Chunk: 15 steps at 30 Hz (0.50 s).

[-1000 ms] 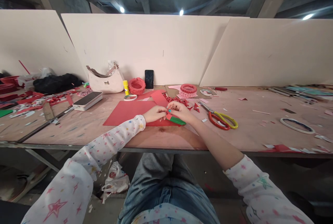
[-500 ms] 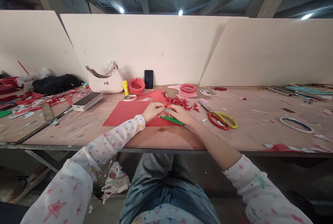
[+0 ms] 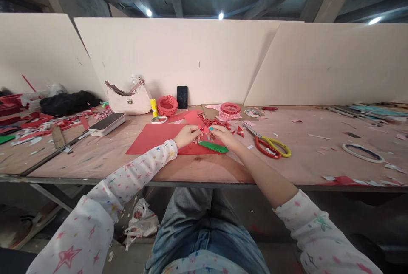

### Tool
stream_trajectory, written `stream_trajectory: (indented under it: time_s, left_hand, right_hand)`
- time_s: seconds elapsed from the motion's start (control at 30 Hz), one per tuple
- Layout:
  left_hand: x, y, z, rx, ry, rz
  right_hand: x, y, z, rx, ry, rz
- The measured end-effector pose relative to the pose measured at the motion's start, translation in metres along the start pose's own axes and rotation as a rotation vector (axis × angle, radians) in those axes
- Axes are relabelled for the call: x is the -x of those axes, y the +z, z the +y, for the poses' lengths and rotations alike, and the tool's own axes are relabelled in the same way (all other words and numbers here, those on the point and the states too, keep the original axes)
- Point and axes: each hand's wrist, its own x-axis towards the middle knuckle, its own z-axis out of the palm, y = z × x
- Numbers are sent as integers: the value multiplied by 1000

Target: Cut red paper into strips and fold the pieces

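My left hand (image 3: 188, 135) and my right hand (image 3: 221, 134) meet over a stack of red paper (image 3: 153, 139). Between their fingertips is a small piece of red paper (image 3: 205, 129), pinched from both sides. Under my right hand lies a green utility knife (image 3: 214, 146), partly across the red sheets. Just behind my fingers is a pile of small folded red paper pieces (image 3: 219, 124). Scissors (image 3: 267, 142) with one red and one yellow handle rest to the right of my right hand.
Behind the paper stand a yellow glue stick (image 3: 154, 107), a red paper ring stack (image 3: 167, 105), a phone (image 3: 182, 97) and another ring stack (image 3: 230, 110). A white handbag (image 3: 130, 100) and a white box-like device (image 3: 107, 124) are left. A tape roll (image 3: 363, 153) lies right.
My right hand has lifted slightly and its fingers have shifted on the small red paper. More of the green knife shows. My left hand stays almost where it was.
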Motion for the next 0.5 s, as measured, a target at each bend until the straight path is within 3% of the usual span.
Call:
stream_trajectory:
  time_s: [0.33,0.5]
  left_hand:
    - [3,3,2,-47,43,-49]
    - [4,4,3,-61,62,-72]
  right_hand:
    - [3,1,-5,80,2,-40]
    - [0,-2,5,202,-6,13]
